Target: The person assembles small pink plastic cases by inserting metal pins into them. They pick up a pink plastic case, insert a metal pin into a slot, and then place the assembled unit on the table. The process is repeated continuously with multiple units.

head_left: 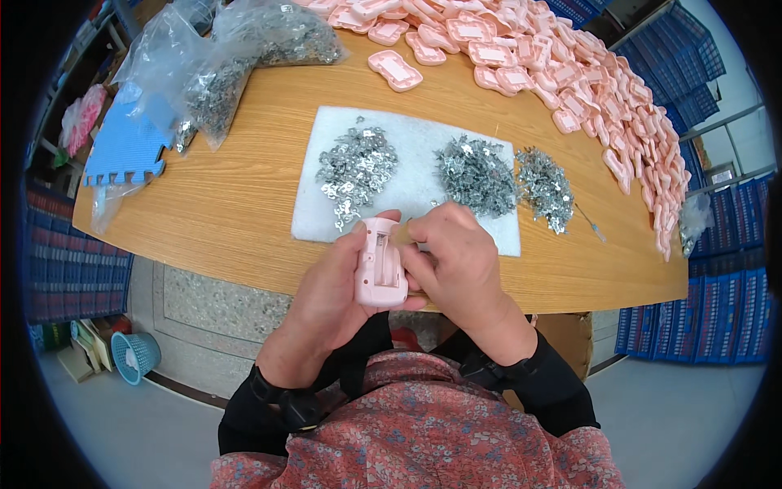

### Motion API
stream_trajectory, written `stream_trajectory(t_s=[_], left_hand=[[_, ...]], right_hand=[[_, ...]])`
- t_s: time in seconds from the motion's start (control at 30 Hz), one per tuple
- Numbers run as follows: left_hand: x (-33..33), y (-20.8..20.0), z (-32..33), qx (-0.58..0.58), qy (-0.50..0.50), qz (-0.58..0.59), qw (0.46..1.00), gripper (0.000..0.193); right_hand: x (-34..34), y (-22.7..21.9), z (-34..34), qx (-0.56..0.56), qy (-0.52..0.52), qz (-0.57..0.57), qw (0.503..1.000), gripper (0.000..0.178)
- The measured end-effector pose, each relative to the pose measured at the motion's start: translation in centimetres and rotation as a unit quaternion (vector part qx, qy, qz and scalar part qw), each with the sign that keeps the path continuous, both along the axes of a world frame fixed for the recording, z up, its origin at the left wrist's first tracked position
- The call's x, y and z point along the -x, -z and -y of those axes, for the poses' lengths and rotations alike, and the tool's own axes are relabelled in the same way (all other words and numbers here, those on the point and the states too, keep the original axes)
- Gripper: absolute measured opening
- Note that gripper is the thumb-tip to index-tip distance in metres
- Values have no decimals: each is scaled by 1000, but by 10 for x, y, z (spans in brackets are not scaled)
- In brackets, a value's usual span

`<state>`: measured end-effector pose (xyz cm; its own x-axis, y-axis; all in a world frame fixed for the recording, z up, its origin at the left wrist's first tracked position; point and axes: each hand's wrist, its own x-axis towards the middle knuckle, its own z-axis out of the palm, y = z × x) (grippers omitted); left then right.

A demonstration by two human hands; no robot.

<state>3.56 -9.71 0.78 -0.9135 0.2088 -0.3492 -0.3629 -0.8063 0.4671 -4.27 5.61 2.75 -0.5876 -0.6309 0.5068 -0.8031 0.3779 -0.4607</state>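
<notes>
My left hand [319, 295] is wrapped round a pale pink plastic casing [383, 295], with a long open slot like a battery compartment facing up. The casing is tilted a little, just in front of the table edge. My right hand [463, 259] has thumb and forefinger pinched together at the casing's upper right side; what they hold, if anything, I cannot make out. Beyond my hands lies a white foam sheet [415, 155]. On it are a pile of flat silvery metal clips [357, 167] at left and a pile of small metal pieces [476, 175] at right.
Another metal heap [544, 186] lies at the sheet's right edge. Many pink casings [562, 73] cover the table's far right side. Clear bags of metal parts [220, 90] and a blue foam mat [126, 143] sit at left. Blue crates [700, 318] stand beyond the wooden table [236, 220].
</notes>
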Motion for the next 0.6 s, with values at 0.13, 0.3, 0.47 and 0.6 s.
stream_trajectory(t_s=[0.13, 0.3, 0.47, 0.6], left_hand=[[1, 1, -3, 21, -17, 13, 1000, 52], [1, 12, 0, -11, -14, -6, 1000, 52], [0, 11, -2, 33, 27, -61, 997, 50], [-2, -2, -8, 183, 34, -49, 981, 46]], right_hand=[[-2, -4, -3, -22, -12, -49, 999, 17], [-1, 1, -14, 15, 54, 64, 996, 16], [2, 5, -18, 151, 16, 497, 855, 19], [7, -2, -24, 168, -4, 594, 787, 20]])
